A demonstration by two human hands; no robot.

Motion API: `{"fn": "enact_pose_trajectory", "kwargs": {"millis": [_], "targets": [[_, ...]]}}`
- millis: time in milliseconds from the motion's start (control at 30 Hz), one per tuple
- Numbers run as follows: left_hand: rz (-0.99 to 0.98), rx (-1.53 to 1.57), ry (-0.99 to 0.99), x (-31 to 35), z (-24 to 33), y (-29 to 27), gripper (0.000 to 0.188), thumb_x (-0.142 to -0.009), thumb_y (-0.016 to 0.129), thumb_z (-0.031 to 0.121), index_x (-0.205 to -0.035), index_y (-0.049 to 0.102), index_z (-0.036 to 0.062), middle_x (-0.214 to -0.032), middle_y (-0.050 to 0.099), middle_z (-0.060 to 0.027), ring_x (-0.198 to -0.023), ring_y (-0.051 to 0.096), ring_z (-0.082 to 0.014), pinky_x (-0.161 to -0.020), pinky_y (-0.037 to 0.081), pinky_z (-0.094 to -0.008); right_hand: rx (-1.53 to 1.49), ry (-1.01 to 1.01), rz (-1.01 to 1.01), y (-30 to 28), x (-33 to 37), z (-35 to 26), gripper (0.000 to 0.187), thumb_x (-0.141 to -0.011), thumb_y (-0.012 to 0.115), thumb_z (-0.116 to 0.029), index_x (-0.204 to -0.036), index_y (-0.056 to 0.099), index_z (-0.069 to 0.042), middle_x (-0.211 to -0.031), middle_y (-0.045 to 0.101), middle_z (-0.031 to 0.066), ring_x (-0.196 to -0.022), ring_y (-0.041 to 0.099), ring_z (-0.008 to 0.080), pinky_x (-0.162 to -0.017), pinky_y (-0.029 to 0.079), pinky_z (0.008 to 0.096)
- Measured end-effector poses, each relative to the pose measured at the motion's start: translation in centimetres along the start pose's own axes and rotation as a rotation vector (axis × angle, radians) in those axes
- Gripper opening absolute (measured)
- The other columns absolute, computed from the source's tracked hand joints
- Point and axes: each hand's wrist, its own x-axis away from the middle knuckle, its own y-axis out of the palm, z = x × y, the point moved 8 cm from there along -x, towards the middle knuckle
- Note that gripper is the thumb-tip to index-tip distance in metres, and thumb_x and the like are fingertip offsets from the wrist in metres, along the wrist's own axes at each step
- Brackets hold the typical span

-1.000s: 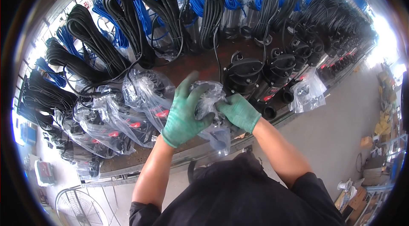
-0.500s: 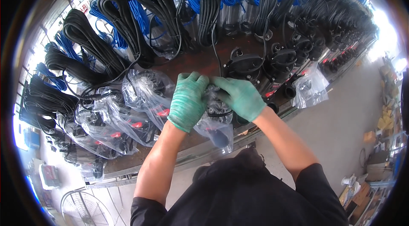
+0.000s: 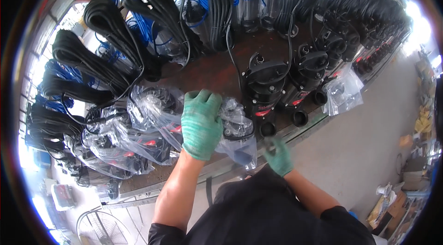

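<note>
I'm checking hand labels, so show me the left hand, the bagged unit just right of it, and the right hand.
Left hand (image 3: 201, 126): head view, back of the green glove.
Bagged unit (image 3: 236, 119): head view, its clear plastic.
Right hand (image 3: 279, 158): head view, blurred glove.

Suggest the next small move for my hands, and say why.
Perhaps bring the right hand up to the nearest uncovered black unit: it sits beside the bagged unit at the left hand, and the right hand appears free of that clear bag.

Head-worn fisheye view, facing down
Close above the green-gloved left hand (image 3: 201, 126), green-gloved right hand (image 3: 279, 157) and long reddish-brown workbench (image 3: 200, 73).
</note>
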Motion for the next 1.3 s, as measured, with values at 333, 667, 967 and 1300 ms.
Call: {"fn": "enact_pose_trajectory", "kwargs": {"millis": [333, 667, 967, 1300], "targets": [[0.013, -0.071, 0.105, -5.0, -5.3, 1.2, 0.029, -0.065, 0.058, -0.002, -0.092, 0.066, 0.0036, -0.093, 0.064, -0.0162, -0.092, 0.059, -0.0429, -0.089, 0.048, -0.0496, -0.889, 0.649, -0.46, 17.3, -4.0, 5.0, 0.013, -0.084, 0.065, -0.004, -0.097, 0.065, -0.002, -0.079, 0.064, 0.0075, -0.061, 0.063, 0.0184, -0.053, 0.05, 0.0334], [0.107, -0.114, 0.203, -7.2, -13.5, 3.1, 0.042, -0.063, 0.06, -0.006, -0.105, 0.065, -0.0004, -0.106, 0.065, -0.0214, -0.103, 0.059, -0.0451, -0.092, 0.048, -0.0511, -0.13, -0.151, -0.488, 13.2, -9.9, 0.8, 0.063, -0.098, 0.068, -0.017, -0.153, 0.04, -0.004, -0.108, 0.075, 0.0117, -0.086, 0.073, 0.0212, -0.078, 0.058, 0.0379], [0.024, -0.021, -0.008, -7.5, -13.7, 3.3, 0.043, -0.067, 0.052, -0.013, -0.107, 0.06, -0.0013, -0.107, 0.06, -0.0218, -0.103, 0.056, -0.0456, -0.092, 0.047, -0.0509, 0.044, 0.061, 0.738, -31.1, -8.3, 9.2, 0.04, -0.087, 0.081, -0.019, -0.123, 0.068, -0.005, -0.119, 0.068, 0.0116, -0.1, 0.068, 0.0219, -0.081, 0.057, 0.0394], [0.393, -0.03, -0.478, -3.3, -1.2, 1.6, 0.053, -0.092, 0.058, -0.004, -0.145, 0.054, 0.0046, -0.141, 0.059, -0.0106, -0.131, 0.054, -0.0248, -0.112, 0.041, -0.0391, 0.179, 0.022, 0.672, -46.0, -20.4, 17.1, 0.026, -0.098, 0.068, -0.02, -0.12, 0.069, -0.007, -0.102, 0.073, 0.0155, -0.093, 0.071, 0.0368, -0.087, 0.056, 0.0479]]}}
